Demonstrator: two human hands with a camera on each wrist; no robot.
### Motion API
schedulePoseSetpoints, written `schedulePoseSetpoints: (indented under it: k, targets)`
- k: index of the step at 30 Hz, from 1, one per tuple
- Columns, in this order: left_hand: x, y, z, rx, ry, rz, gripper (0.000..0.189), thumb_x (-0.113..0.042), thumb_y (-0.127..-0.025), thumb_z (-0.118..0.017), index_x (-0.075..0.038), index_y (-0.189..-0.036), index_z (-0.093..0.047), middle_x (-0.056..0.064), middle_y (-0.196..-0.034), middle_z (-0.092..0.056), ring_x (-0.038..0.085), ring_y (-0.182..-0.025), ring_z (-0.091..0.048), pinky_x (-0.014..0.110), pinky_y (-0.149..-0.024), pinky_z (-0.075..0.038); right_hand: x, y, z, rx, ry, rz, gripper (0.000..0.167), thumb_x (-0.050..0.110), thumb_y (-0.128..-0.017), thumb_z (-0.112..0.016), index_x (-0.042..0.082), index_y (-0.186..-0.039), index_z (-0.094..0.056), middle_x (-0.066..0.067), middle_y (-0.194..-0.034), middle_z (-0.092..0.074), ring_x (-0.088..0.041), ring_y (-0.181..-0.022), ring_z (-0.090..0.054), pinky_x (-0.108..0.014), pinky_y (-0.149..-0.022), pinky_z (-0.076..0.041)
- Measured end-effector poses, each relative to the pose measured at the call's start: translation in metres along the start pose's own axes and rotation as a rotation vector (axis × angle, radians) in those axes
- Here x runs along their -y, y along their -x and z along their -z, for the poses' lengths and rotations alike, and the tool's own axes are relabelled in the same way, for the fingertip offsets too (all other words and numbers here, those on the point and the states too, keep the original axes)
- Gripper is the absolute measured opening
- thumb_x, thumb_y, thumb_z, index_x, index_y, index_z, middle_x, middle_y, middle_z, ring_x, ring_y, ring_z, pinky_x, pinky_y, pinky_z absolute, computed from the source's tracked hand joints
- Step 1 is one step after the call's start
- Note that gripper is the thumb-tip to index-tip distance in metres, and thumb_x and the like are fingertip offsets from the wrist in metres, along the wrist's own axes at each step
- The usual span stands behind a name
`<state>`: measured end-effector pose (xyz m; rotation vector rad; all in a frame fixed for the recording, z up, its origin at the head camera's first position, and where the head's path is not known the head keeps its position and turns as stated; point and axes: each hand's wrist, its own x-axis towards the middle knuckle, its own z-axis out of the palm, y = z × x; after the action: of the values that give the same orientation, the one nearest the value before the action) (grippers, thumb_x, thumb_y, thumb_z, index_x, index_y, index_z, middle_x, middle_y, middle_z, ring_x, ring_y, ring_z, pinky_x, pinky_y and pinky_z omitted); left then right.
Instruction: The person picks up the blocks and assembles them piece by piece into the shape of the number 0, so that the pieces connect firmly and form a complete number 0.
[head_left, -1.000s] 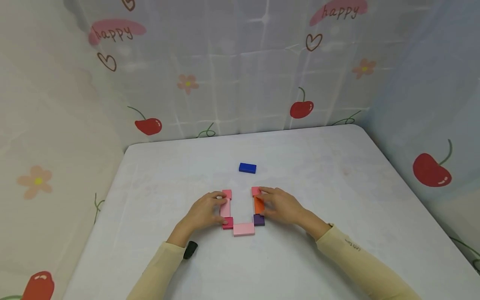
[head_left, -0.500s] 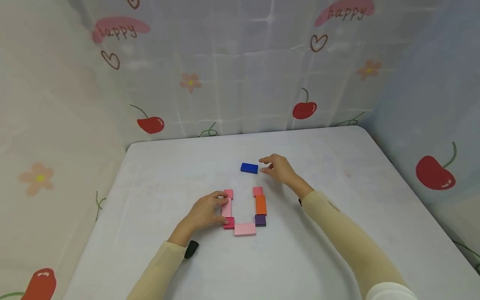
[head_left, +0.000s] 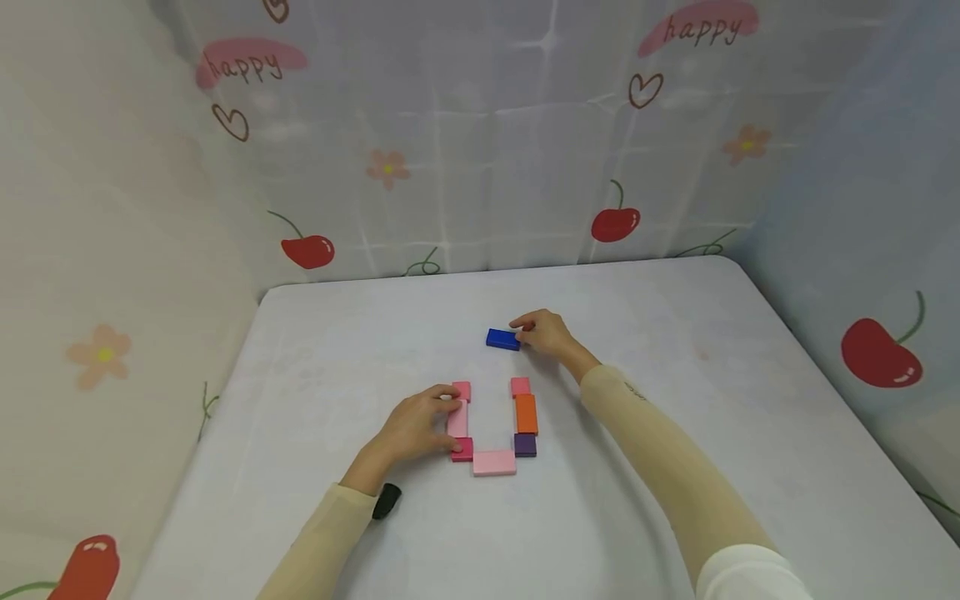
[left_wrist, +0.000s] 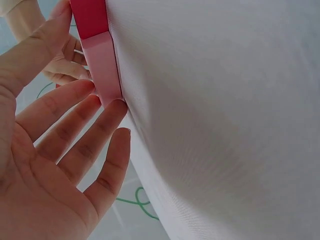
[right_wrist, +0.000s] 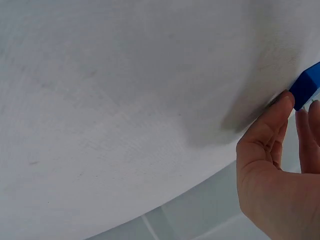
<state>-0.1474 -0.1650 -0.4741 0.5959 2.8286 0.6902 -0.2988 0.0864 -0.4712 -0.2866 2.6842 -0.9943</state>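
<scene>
A U of flat blocks lies on the white table. Its left side has a small coral-pink block [head_left: 464, 391], a long light-pink block [head_left: 458, 422] and a crimson block [head_left: 466, 452]. Across the bottom runs another light-pink block [head_left: 494, 463]. The right side has a purple block [head_left: 525, 445], an orange block [head_left: 527, 414] and a second coral-pink block [head_left: 521, 387]. My left hand [head_left: 414, 427] touches the left side, thumb at the crimson block, fingertips along the pink ones. Beyond the U, my right hand [head_left: 549, 335] pinches the right end of a blue block [head_left: 501, 339].
The white-covered table [head_left: 637, 467] ends at a rounded far edge. A printed curtain [head_left: 480, 167] hangs behind it and along both sides. A black strap end [head_left: 387, 501] sticks out beside the left wrist.
My right hand has left the right side of the U, reached away to the blue block and taken its right end. My left hand has stayed at the left side.
</scene>
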Motion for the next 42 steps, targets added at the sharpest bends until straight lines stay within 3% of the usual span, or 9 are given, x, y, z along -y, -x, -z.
schedulePoseSetpoints:
  k: [10, 20, 42]
  targets:
    - [-0.005, 0.002, 0.001, -0.005, 0.008, -0.020, 0.065, -0.031, -0.073, -0.087, -0.006, -0.129, -0.065, 0.003, -0.137, -0.056, 0.025, -0.126, -0.054, 0.045, -0.103, -0.045, -0.002, 0.004, -0.004, 0.063, -0.031, 0.022, 0.026, 0.010, -0.094, -0.063, 0.010, -0.118, -0.072, -0.012, -0.121, -0.068, -0.025, -0.103, -0.057, -0.035, -0.089, -0.048]
    - [-0.005, 0.000, 0.001, -0.008, -0.016, -0.013, 0.065, -0.033, -0.073, -0.086, -0.008, -0.128, -0.065, 0.002, -0.136, -0.057, 0.024, -0.125, -0.054, 0.044, -0.103, -0.045, 0.004, 0.018, -0.012, 0.160, -0.035, 0.151, 0.025, 0.007, -0.094, -0.063, 0.009, -0.117, -0.073, -0.011, -0.120, -0.069, -0.022, -0.103, -0.059, -0.036, -0.093, -0.050]
    - [-0.006, 0.002, 0.002, -0.016, -0.024, -0.002, 0.067, -0.034, -0.071, -0.088, -0.006, -0.127, -0.066, 0.003, -0.135, -0.058, 0.025, -0.125, -0.055, 0.043, -0.103, -0.046, 0.005, 0.033, -0.019, 0.190, 0.005, 0.197, 0.024, 0.010, -0.094, -0.063, 0.012, -0.116, -0.074, -0.009, -0.117, -0.068, -0.024, -0.107, -0.056, -0.039, -0.094, -0.048]
